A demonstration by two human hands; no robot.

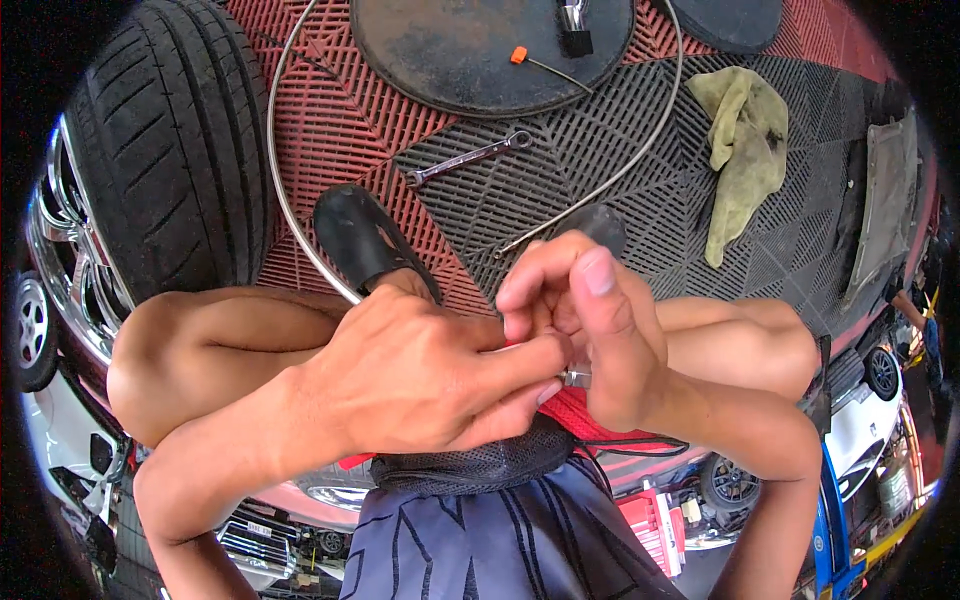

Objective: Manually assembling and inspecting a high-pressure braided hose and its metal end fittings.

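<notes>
Left hand (pixel 425 370): thumb and 1 finger pinching a small metal fitting (pixel 577 378), visible end at 3 o'clock off the tips. Long axis looks roughly 9-to-3. Right hand (pixel 615 335) curled, fitting at its 7 o'clock; can't tell if hidden fingers grip. Silvery line (pixel 278 170) loops beyond, toward 12.

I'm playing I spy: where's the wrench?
In the head view, the wrench lies on the slotted floor near upper centre, below the round dark disc, above and right of the left black shoe.
</notes>
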